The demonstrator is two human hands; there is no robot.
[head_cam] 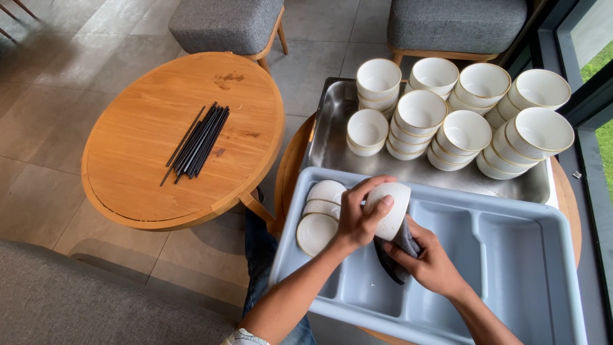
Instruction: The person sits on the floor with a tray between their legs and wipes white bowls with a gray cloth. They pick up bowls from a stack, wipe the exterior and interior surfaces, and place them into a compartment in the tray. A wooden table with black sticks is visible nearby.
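From the head view, the left hand [357, 220] clamps a speckled white cup [388, 209] above the grey tray [511, 255] while the right hand [429, 260] pinches a dark cloth [397, 255] beneath it; a hard rub could likely slip the cup onto the small dishes [318, 220] just left of the grip.

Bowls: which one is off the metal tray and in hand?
The speckled white bowl above the grey cutlery tray, tipped on its side in the left hand; the right hand presses a dark cloth to it. Others sit stacked upright.
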